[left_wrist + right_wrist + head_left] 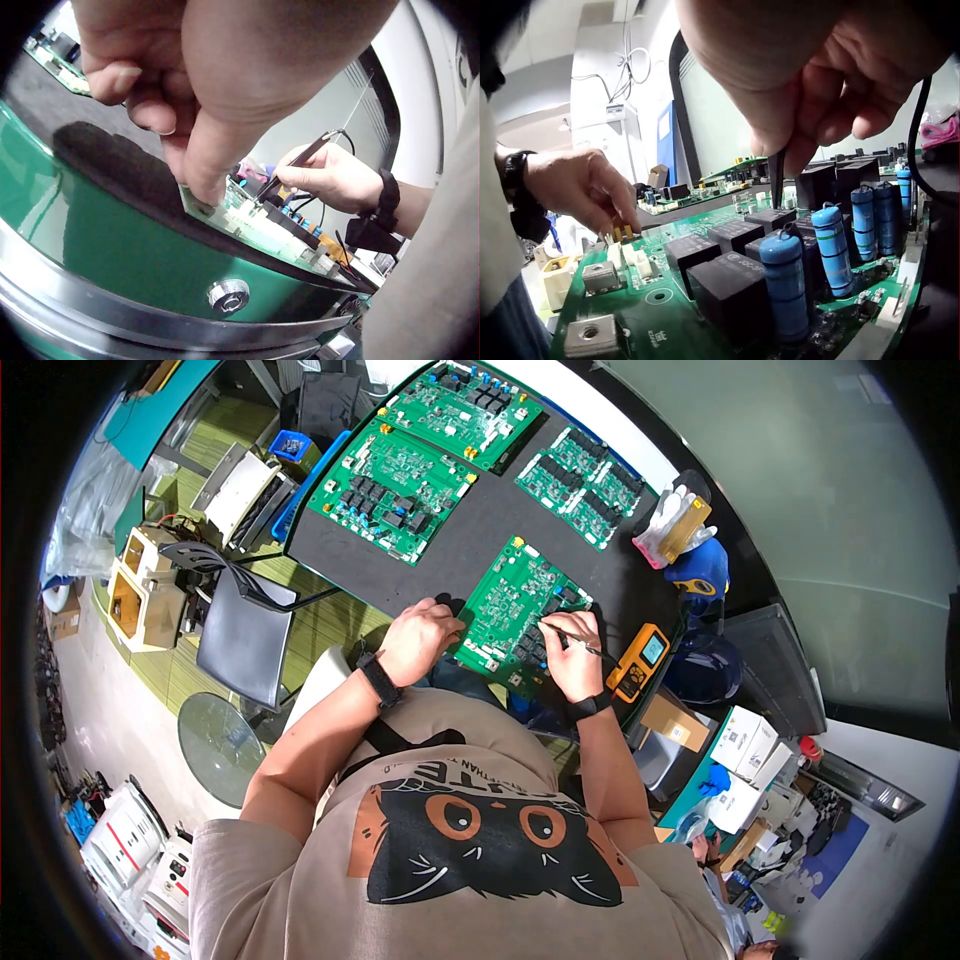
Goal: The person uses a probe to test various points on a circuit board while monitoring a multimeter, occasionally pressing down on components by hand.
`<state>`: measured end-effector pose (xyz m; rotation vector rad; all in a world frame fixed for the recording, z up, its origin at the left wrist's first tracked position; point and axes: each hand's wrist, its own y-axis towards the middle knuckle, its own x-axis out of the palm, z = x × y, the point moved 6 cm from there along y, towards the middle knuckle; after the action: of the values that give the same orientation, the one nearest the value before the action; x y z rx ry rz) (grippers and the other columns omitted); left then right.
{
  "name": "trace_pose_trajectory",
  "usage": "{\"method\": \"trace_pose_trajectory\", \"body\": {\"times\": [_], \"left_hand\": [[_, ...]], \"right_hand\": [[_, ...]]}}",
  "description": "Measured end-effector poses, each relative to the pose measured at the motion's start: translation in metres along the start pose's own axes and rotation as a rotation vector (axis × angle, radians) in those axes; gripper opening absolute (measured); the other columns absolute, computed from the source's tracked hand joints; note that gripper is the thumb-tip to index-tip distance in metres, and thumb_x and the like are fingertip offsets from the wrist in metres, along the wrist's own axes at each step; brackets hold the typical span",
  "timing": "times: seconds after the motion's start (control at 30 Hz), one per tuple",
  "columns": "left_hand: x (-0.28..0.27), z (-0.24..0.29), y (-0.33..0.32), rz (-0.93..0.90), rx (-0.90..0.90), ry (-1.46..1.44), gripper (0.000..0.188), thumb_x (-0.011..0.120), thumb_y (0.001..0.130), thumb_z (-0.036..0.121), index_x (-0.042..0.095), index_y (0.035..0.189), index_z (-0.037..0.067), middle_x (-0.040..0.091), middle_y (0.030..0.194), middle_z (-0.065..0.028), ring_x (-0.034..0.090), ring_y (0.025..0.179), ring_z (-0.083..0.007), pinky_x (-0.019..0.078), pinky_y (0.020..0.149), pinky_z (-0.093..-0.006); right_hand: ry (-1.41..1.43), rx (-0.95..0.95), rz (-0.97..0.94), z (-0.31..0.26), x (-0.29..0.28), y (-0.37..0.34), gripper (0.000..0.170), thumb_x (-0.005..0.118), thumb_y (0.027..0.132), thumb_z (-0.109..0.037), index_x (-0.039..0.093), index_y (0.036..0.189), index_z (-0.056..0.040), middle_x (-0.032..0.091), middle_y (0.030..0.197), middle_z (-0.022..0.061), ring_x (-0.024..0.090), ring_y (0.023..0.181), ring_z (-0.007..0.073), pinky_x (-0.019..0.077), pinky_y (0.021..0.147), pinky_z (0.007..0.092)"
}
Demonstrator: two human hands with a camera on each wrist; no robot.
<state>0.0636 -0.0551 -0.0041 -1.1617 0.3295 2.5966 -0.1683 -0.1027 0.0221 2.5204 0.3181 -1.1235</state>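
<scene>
A green circuit board [505, 602] lies at the near edge of the black-topped table. My left hand [424, 632] pinches its left corner between thumb and fingers, as the left wrist view shows. In my right hand [573, 650] is a slim black pen-like tool [301, 159] with a dark cord at its upper end. Its tapered tip [777, 180] points down among the black relays [727, 289], which stand beside blue cylindrical components [831, 251]. White connectors [639, 261] and metal screw terminals [596, 336] line the board's side near the left hand.
Two large green boards [395, 490] lie at the table's far left. A panel of smaller boards [582, 485] sits farther back. At right are a yellow meter [640, 660], white gloves [668, 520] and a blue tape dispenser-like object [698, 572]. A black chair [240, 635] stands left.
</scene>
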Motion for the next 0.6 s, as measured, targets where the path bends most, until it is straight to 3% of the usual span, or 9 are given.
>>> {"method": "trace_pose_trajectory", "body": {"times": [0.6], "left_hand": [[0.0003, 0.0005, 0.0004, -0.006, 0.010, 0.016, 0.023, 0.072, 0.078, 0.011, 0.073, 0.101, 0.005, 0.067, 0.091, -0.0085, 0.060, 0.089, -0.0291, 0.0512, 0.081, -0.0390]], "right_hand": [[-0.047, -0.006, -0.033, -0.0047, -0.0013, 0.0040, 0.005, 0.072, 0.084, -0.008, 0.071, 0.088, -0.0056, 0.072, 0.093, 0.0095, 0.061, 0.092, 0.0318, 0.0506, 0.085, 0.0418]]}}
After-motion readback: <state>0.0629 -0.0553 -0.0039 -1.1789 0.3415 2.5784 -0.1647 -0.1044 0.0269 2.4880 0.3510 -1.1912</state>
